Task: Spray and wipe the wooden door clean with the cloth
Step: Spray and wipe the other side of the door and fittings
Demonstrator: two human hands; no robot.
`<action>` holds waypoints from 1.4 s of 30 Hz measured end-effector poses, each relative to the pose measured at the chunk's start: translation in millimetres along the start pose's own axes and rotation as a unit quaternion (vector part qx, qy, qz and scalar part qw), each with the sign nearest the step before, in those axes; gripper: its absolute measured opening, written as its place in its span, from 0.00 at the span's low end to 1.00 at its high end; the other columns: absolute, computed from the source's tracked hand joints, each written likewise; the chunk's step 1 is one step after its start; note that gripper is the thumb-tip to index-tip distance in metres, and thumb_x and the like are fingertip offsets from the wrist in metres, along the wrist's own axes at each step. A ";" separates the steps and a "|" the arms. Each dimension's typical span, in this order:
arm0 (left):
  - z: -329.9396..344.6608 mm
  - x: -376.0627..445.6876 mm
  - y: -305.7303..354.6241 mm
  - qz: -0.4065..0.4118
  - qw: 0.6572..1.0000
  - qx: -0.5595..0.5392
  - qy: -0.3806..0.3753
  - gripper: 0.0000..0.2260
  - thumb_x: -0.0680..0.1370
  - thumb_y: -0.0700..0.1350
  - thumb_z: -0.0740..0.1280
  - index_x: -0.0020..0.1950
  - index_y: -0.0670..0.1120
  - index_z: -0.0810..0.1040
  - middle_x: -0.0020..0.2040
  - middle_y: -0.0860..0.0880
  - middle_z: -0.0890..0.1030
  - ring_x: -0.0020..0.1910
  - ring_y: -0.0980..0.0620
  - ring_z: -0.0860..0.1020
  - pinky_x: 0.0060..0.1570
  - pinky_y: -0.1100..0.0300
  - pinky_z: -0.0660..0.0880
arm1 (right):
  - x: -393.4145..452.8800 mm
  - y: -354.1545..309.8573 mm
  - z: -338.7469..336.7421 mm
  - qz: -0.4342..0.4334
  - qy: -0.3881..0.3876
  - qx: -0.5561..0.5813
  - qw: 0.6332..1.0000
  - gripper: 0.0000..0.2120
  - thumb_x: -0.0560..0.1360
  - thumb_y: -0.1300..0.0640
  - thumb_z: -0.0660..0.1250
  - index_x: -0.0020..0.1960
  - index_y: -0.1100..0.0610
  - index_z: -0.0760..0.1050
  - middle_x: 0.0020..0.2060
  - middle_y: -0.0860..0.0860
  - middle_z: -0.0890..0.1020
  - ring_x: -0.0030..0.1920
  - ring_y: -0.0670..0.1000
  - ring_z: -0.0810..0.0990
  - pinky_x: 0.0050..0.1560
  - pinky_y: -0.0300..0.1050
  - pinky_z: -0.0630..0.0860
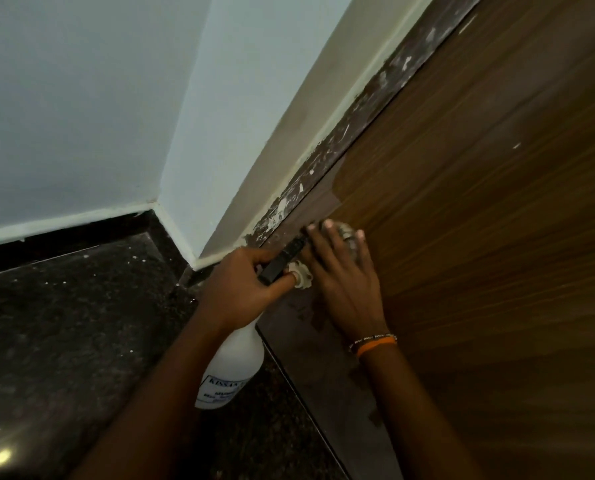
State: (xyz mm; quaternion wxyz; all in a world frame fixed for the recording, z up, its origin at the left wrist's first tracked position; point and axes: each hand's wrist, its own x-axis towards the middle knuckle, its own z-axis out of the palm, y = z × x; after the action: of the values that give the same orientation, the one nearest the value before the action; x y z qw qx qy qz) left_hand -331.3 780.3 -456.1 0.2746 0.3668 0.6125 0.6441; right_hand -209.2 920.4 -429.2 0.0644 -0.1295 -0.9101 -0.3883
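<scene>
Gripping a white "KISSAN"-labelled spray bottle (232, 362), the left hand (244, 289); right hand (341, 271) spread flat over cloth (346, 233) on wooden door (479, 220).

The door (479, 202) fills the right side; its frame (351, 133) runs along its left edge, with the wall (219, 116) left of the frame. The floor (64, 323) lies at lower left, below the wall. The left hand (240, 289) grips the bottle (233, 368) at its top, just left of the door. The right hand (341, 278) lies flat on the door, just right of the left hand, pressing the cloth (346, 235) under its fingers.
</scene>
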 end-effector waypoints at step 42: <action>1.4 -46.9 -11.1 -0.009 0.997 0.073 0.016 0.08 0.67 0.58 0.65 0.32 0.56 0.75 0.27 0.50 0.76 0.26 0.52 0.71 0.30 0.60 0.65 | -64.9 6.9 5.5 -0.074 -0.051 0.011 0.996 0.25 0.72 0.60 0.58 0.70 0.56 0.71 0.69 0.56 0.72 0.74 0.58 0.58 0.74 0.58 0.38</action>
State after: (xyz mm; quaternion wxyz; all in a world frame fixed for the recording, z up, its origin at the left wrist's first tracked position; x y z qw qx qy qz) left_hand -304.1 744.5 -473.6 0.2429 0.3697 0.6658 0.6008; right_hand -145.1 916.9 -442.4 -0.0093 -0.0806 -0.9237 -0.3746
